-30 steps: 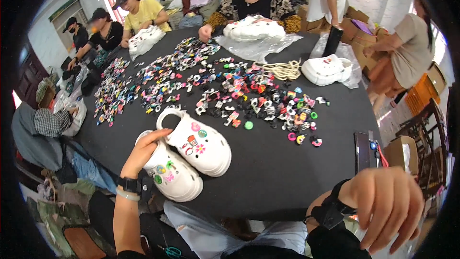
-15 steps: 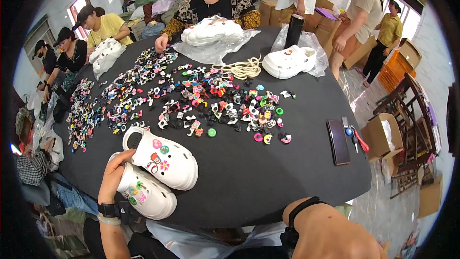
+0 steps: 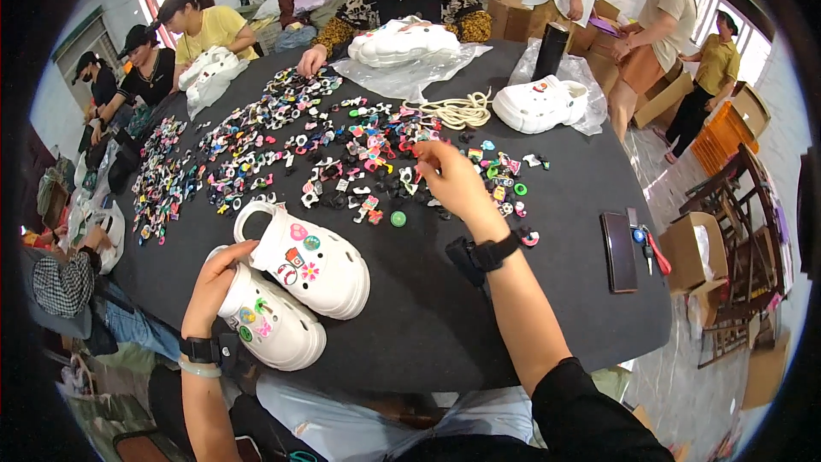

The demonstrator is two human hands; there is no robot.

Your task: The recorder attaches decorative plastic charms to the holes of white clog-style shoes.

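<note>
Two white foam clogs, one with its heel strap raised and another nearer me, stand side by side near the table's front edge. Colourful charms dot their uppers. My left hand grips the nearer clog at the heel end, thumb stretched toward the other clog. Over the pile of loose shoe charms in the middle of the table is my right hand. Its fingers are bent and drawn together among the charms; whatever they pinch is too small to make out. A green round charm lies closer to me.
A dark phone and keys lie at the right. Farther back are a white clog on plastic, a black cylinder and a coil of cream cord. Across the table, a person handles another clog.
My right hand has reached from the lower right up to the charm pile. My left hand still holds the clog. The whole view has shifted slightly.
</note>
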